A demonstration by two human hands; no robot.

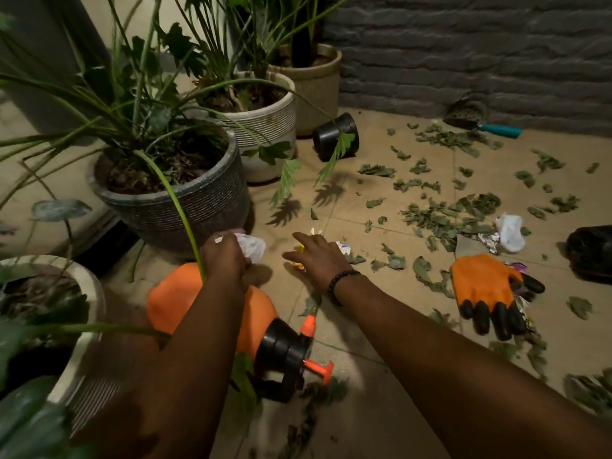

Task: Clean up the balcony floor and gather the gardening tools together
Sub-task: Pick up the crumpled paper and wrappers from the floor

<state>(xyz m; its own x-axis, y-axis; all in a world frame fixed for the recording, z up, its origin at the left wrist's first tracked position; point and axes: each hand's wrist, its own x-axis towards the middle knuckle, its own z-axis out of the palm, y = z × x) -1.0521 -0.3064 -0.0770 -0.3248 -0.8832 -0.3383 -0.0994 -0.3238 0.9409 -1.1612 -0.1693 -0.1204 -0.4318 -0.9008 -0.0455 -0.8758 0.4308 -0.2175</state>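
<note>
— Head view first: what were the hands doing?

— The left hand (225, 256) was clenched around a crumpled white wrapper (251, 247), just above the orange sprayer (212, 306) lying on its side on the floor (364, 409). The right hand (318, 260) lay low over the tiles with fingers spread and relaxed, touching a small yellow scrap (299, 251).

— And the tools?

— Scattered. An orange glove (486, 289) with black fingertips lay to the right of the right hand, on leaves and wrappers. A scoop (480, 119) with a teal handle rested far right against the brick wall (463, 44). A small black pot (336, 137) was tipped over near the far planters.

— The mess?

— Dry leaves (440, 220) covered the tiles to the right, with a white tissue (510, 231) among them. Four potted plants stood along the left; the grey planter (185, 200) was just beyond the left hand.
</note>
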